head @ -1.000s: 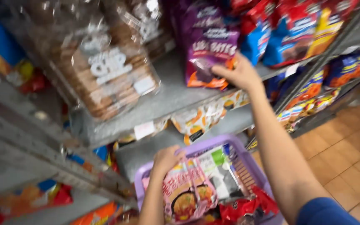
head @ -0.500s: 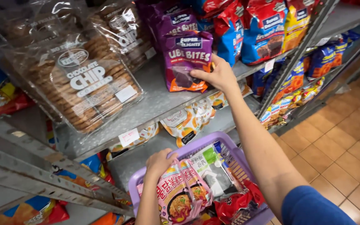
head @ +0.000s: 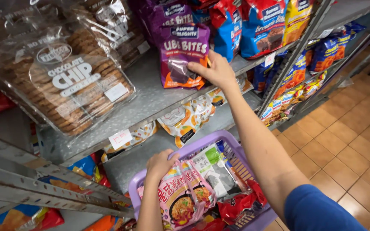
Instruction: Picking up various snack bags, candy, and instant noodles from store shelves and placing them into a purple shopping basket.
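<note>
My right hand reaches up to the grey metal shelf and grips the lower right corner of a purple snack bag that stands upright at the shelf's front. My left hand holds the far rim of a purple plastic basket below the shelf. In the basket lie a pink noodle pack, a white and green pack and red packs.
A large clear bag of chocolate chip cookies leans on the shelf at left. Blue and red snack bags stand right of the purple one. White and orange bags fill the lower shelf. Tiled floor lies at right.
My right hand has closed further over the purple bag's lower corner. The view has steadied and shifted slightly; the left hand still holds the basket rim.
</note>
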